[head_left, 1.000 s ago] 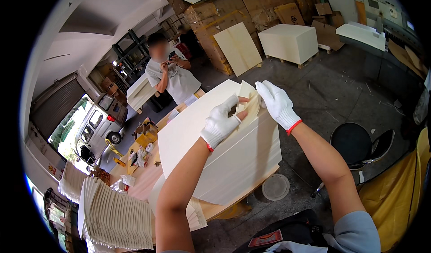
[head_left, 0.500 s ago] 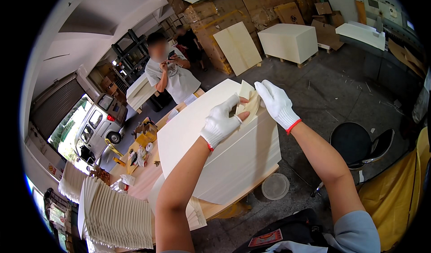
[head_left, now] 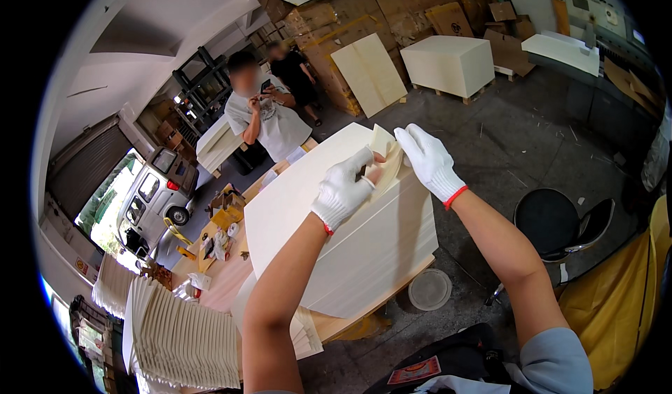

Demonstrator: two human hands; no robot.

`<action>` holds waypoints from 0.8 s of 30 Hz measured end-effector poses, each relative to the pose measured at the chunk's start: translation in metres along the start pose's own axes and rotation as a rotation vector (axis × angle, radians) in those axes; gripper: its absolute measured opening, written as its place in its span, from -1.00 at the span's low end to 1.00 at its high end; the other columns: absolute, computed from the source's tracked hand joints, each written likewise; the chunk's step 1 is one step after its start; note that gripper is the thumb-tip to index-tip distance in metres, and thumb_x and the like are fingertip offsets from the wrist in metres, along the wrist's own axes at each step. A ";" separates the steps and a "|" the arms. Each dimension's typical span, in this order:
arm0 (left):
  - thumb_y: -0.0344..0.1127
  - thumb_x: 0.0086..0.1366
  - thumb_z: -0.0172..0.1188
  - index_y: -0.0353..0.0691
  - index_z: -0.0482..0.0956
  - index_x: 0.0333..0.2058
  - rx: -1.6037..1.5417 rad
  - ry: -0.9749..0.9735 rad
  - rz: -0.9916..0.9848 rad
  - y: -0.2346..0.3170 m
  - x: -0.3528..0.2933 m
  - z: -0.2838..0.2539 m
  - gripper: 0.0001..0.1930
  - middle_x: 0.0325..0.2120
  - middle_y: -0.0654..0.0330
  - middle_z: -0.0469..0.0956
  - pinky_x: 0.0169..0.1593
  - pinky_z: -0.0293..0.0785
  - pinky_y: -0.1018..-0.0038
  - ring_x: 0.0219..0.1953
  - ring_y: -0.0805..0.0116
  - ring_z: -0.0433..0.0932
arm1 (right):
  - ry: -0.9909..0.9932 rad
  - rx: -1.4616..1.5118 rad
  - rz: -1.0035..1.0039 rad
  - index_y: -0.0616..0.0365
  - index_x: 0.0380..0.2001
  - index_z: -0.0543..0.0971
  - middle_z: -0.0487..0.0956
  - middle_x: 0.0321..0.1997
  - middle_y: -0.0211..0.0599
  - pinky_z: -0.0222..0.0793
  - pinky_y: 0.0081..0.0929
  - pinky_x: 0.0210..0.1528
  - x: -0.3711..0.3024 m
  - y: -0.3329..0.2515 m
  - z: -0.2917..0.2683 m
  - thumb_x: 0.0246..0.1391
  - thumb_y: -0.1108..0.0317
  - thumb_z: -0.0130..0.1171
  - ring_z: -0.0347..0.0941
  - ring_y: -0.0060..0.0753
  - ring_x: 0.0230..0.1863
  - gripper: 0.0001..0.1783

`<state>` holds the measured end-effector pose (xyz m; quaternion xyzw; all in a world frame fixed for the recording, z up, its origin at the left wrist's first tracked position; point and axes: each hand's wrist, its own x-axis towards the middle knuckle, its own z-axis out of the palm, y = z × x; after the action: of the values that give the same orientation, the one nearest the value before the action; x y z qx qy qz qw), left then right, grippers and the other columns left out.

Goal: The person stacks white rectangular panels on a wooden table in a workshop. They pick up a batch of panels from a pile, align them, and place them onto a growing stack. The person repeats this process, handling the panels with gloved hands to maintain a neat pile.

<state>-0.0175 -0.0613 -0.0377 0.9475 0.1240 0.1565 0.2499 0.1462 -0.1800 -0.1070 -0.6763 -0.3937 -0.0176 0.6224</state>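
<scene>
our left hand [head_left: 343, 192] pinches paper sheets [head_left: 387, 162] | our right hand [head_left: 428, 160] grips them at 3 o'clock | big paper stack [head_left: 336, 240] sits under them

Both gloved hands raised, fingers [head_left: 364, 159] pinched.

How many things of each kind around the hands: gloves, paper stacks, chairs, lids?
White gloves: 2, left hand, right hand
Tall paper stacks: 2, near stack, far stack
Black chair: 1
Round lid on floor: 1
Total: 6
</scene>
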 end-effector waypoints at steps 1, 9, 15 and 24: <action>-0.32 0.35 0.32 -0.13 0.60 0.09 -0.002 -0.017 -0.046 0.005 -0.002 -0.001 -0.65 -0.46 0.24 0.61 -0.27 0.49 0.42 -0.45 0.47 0.56 | 0.008 0.008 -0.004 0.20 -0.35 0.42 0.42 -0.47 -0.06 0.30 -0.15 -0.22 -0.001 -0.001 0.001 0.48 -0.19 -0.12 0.38 0.09 -0.37 -0.39; -0.31 0.32 0.40 -0.16 0.58 0.06 -0.037 0.022 0.019 -0.008 0.003 0.004 -0.64 -0.46 0.25 0.64 -0.34 0.48 0.41 -0.51 0.49 0.58 | 0.006 0.001 0.007 0.20 -0.35 0.43 0.44 -0.46 -0.05 0.31 -0.15 -0.21 0.002 0.002 0.001 0.47 -0.20 -0.13 0.42 0.09 -0.34 -0.39; -0.24 0.36 0.33 -0.01 0.58 0.20 0.035 0.010 0.044 -0.005 0.000 0.002 -0.57 -0.43 0.13 0.67 -0.21 0.55 0.33 -0.42 0.33 0.66 | -0.005 0.033 0.049 0.18 -0.36 0.45 0.45 -0.50 -0.21 0.32 -0.29 -0.24 -0.001 -0.004 0.000 0.46 -0.18 -0.05 0.39 -0.23 -0.41 -0.41; -0.28 0.42 0.15 0.19 0.17 0.51 0.108 0.109 0.154 -0.013 0.002 0.006 -0.29 -0.30 -0.04 0.69 -0.11 0.58 0.11 -0.25 -0.12 0.70 | 0.039 -0.013 0.007 0.15 -0.33 0.48 0.46 -0.54 -0.31 0.33 -0.36 -0.30 -0.002 0.005 0.003 0.46 -0.06 0.01 0.39 -0.37 -0.47 -0.53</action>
<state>-0.0158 -0.0519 -0.0491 0.9563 0.0724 0.2196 0.1788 0.1459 -0.1779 -0.1127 -0.6811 -0.3790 -0.0314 0.6257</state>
